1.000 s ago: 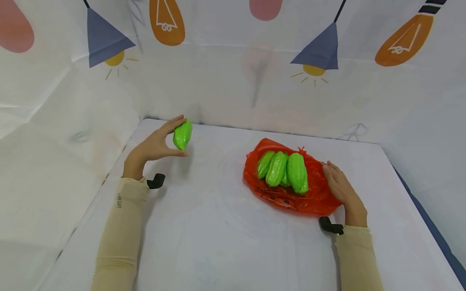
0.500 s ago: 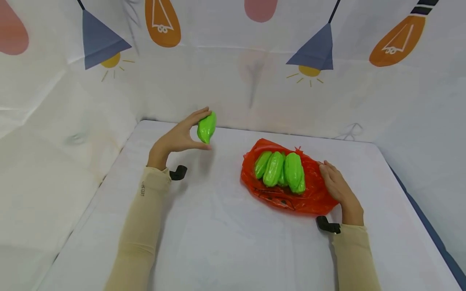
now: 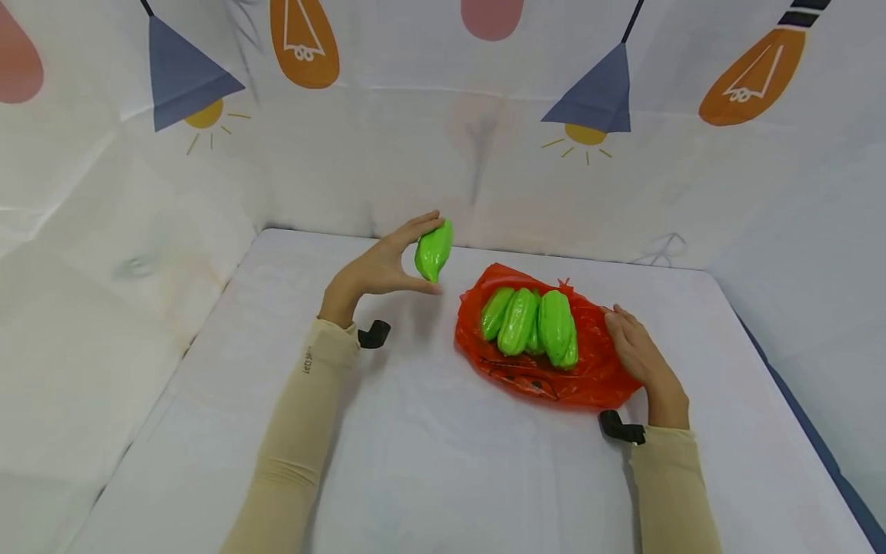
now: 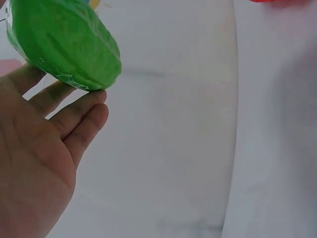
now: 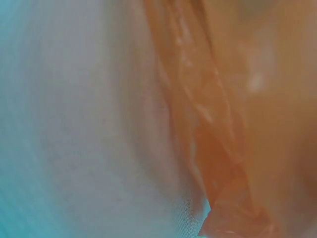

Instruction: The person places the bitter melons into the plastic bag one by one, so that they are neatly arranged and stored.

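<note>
Left hand (image 3: 377, 269) pinching green gourd (image 3: 433, 251) mid-frame, above table, just left of red bag (image 3: 540, 377). Right hand (image 3: 640, 354) flat on bag's right edge, fingers straight. Three-plus gourds (image 3: 529, 323) bagged; this one left.

My left hand (image 3: 377, 269) is raised over the far middle of the desk (image 3: 429, 446), with a wrapped gourd (image 3: 434, 251) between its thumb and fingers. Just to the right of that gourd, a plastic bag (image 3: 547, 377) lies on the desk. A cluster of gourds (image 3: 533, 323) lies in the bag, side by side, their ends pointing toward me and away. My right hand (image 3: 640, 354) rests against the bag's right edge. A printed backdrop (image 3: 443, 154) stands behind the desk and wraps round its left and right sides.
</note>
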Demonstrator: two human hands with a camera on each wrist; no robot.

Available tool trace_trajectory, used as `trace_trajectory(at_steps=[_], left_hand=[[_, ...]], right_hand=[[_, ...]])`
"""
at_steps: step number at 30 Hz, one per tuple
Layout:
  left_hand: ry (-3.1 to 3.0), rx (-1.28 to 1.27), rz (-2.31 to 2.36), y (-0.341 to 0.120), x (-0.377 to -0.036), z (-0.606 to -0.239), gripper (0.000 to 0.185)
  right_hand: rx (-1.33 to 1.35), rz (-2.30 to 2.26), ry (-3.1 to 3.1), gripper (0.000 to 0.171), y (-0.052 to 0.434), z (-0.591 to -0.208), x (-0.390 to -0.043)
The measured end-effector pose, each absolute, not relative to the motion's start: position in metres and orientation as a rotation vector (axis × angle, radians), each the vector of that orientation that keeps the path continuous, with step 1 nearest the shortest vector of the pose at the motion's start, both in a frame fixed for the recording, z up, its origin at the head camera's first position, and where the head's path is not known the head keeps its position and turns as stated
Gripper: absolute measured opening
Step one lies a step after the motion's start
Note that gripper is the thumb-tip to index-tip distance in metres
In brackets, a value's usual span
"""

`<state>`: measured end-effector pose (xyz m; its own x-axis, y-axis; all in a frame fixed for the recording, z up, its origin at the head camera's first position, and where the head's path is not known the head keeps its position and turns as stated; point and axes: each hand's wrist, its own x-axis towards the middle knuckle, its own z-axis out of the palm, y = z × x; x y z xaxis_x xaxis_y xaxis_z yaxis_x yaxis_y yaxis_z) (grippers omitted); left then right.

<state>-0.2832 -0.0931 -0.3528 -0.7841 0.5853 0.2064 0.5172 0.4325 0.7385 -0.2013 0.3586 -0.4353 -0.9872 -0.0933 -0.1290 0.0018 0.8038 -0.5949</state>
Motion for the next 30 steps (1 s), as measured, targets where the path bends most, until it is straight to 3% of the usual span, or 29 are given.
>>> trace_trajectory(at_steps=[19,30], left_hand=[[2.652,1.021,1.331,-0.091,-0.280,-0.358,0.104],[2.634,1.160,1.344,-0.061,-0.278,-0.363,0.106]], right_hand=[[-0.055,-0.923,2.837,0.067,0.356,-0.434,-0.202],[-0.075,-0.902,2.853,0.065,0.356,-0.436,-0.202]])
